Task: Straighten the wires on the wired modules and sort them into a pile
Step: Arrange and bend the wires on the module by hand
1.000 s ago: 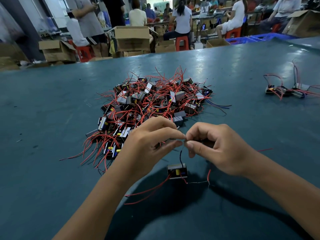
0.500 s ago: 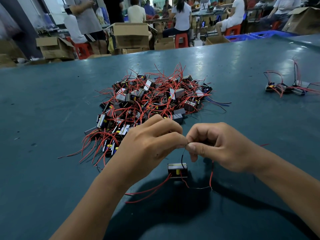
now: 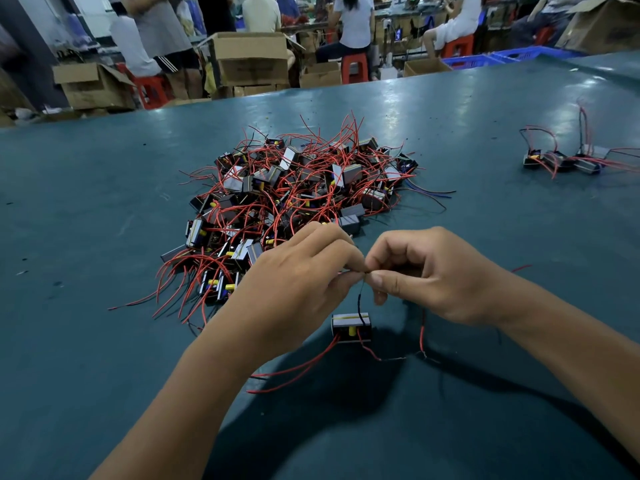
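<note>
A small black module [image 3: 351, 326] with a yellow stripe hangs just above the teal table [image 3: 86, 209], dangling from a thin black wire [image 3: 360, 299]. My left hand [image 3: 298, 289] and my right hand [image 3: 433, 275] meet fingertip to fingertip and both pinch the top of that wire. Red wires [image 3: 294, 372] trail from the module onto the table toward me. Behind my hands lies a big tangled heap of modules with red wires [image 3: 294, 192]. A small group of modules [image 3: 568, 161] sits at the far right.
Beyond the table's far edge stand cardboard boxes [image 3: 252, 57], red stools [image 3: 353, 65] and blue crates [image 3: 485, 58], with several people seated or standing among them.
Both hands stay pinched on the wire and have barely moved. The module hangs in nearly the same spot, its red wires shifted slightly.
</note>
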`<state>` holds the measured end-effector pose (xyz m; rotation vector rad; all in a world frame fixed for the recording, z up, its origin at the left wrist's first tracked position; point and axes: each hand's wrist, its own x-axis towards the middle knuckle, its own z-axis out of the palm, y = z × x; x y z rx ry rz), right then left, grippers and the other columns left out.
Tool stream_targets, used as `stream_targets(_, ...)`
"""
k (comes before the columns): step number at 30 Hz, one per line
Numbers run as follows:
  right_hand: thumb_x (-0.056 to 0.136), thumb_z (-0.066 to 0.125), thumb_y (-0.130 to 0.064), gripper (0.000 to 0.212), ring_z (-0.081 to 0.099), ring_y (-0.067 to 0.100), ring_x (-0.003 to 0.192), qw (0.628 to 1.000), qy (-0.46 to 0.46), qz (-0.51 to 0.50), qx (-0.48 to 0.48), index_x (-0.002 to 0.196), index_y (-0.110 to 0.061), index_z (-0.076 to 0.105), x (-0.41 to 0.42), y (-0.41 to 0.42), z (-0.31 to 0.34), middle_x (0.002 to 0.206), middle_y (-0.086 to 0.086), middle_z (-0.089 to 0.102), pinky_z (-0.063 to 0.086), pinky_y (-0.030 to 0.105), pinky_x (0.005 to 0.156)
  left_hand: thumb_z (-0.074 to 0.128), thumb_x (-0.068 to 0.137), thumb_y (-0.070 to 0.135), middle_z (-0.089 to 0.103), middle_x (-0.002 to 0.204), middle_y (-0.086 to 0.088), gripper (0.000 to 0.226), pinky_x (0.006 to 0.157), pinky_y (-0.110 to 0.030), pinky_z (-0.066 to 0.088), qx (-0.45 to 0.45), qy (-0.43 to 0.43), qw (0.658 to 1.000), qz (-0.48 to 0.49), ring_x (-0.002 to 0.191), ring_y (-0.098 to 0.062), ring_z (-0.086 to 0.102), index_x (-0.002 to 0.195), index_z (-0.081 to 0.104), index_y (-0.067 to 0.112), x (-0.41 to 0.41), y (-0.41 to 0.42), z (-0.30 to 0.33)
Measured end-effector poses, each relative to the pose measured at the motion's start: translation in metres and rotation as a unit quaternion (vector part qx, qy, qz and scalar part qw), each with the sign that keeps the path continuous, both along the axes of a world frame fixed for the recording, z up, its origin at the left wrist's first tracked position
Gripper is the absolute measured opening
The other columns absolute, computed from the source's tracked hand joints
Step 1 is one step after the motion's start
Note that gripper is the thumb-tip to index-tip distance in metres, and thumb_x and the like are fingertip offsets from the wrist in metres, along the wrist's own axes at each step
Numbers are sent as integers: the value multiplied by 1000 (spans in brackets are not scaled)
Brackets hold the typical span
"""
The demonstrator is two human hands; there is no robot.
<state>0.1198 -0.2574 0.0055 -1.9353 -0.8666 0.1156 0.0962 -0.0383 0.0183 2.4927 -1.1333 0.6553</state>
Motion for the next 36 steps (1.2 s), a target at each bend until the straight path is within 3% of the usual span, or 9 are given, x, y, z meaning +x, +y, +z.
stream_targets(5,93,65,-23,3,64,5,66,992,-117,-31,-39,90,-22,64,-4,3,1,73,-14,70,43,11,62,63,98,20,52,79,15,9,63,-12,33,-130,226,965,14,68,0,45,91,63,16,0,1,-5)
stream_targets(10,92,67,-14,1,64,4,68,986,-151,-41,-48,92,-14,66,-7,4,2,72,-10,70,44,9,65,65,97,21,49,62,6,17,51,-24,29,-258,403,878,24,55,-9,34,81,68,17,1,-2,-6)
stream_targets(14,91,64,-22,9,62,8,69,976,-190,-56,-89,94,-14,68,-10,5,4,75,-11,68,49,27,66,67,89,25,42,53,8,22,48,-24,23,-314,486,814,47,50,-10,29,69,69,18,0,-6,-5)
stream_targets(17,91,61,-24,12,61,12,69,969,-217,-65,-101,95,-14,67,-11,5,6,76,-11,68,50,37,66,65,95,21,38,56,0,29,49,-26,19,-328,509,794,46,51,-13,27,67,68,14,-1,-5,-4)
stream_targets(22,93,63,-21,8,59,7,68,967,-227,-62,-98,94,-15,67,-8,4,6,75,-13,67,48,29,66,58,97,16,56,58,5,33,43,-17,26,-353,539,764,37,47,-7,34,65,66,17,-2,-11,-5)
stream_targets(27,93,67,-14,3,62,2,66,978,-193,-49,-64,90,-14,65,-5,3,3,72,-11,68,40,7,64,63,96,33,46,53,8,31,46,-23,24,-311,466,827,49,47,-9,31,69,65,17,4,-1,-7)
stream_targets(31,93,66,-18,4,62,-2,67,981,-185,-48,-46,90,-16,65,-3,1,3,72,-13,70,38,4,63,64,91,38,48,61,2,24,48,-26,26,-326,440,836,37,54,-14,34,79,68,17,7,3,-8)
stream_targets(33,93,66,-19,3,61,-5,66,983,-174,-45,-36,90,-17,65,-3,0,2,72,-13,70,37,3,62,66,92,28,56,71,12,8,51,-24,33,-285,335,898,8,58,-10,42,92,70,21,8,5,-5)
stream_targets(36,93,65,-17,3,61,-4,63,991,-131,-38,-9,90,-17,65,-2,-2,1,73,-14,70,38,3,60,73,89,14,59,99,9,12,66,-15,39,-170,127,977,-20,74,-2,52,101,73,16,8,7,-1)
